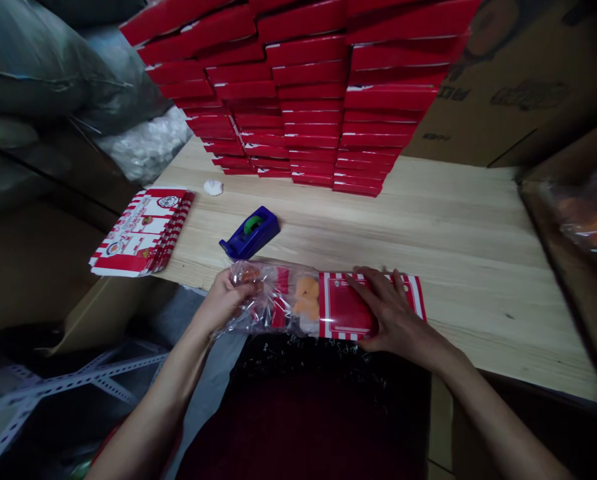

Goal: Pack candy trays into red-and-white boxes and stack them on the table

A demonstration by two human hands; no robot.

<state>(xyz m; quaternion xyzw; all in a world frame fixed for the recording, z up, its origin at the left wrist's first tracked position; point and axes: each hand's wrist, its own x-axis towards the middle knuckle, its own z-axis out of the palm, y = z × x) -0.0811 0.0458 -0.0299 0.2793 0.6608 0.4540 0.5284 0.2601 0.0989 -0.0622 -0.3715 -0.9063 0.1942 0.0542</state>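
My left hand (pixel 226 300) pinches the left end of a clear plastic bag (pixel 258 317) at the front edge of the table. Through the film show orange pieces (pixel 307 298) and red pieces (pixel 280 300); what they are is hard to tell. The bag's right part sits inside a red cardboard sleeve (pixel 346 310) with white-striped ends. Over that sleeve my right hand (pixel 396 313) is spread, fingers on its top and far edge, thumb at the near edge, gripping it. Just beyond the bag stands a blue tape dispenser (pixel 252 233) with a green roll.
Flat printed red-and-white cartons (pixel 141 230) lie stacked on the left of the wooden table (pixel 453 220). Behind rise tall stacks of red boxes (pixel 308 100). A small white scrap (pixel 213 187) lies near them. An open carton (pixel 553 220) with bagged orange pieces borders the right.
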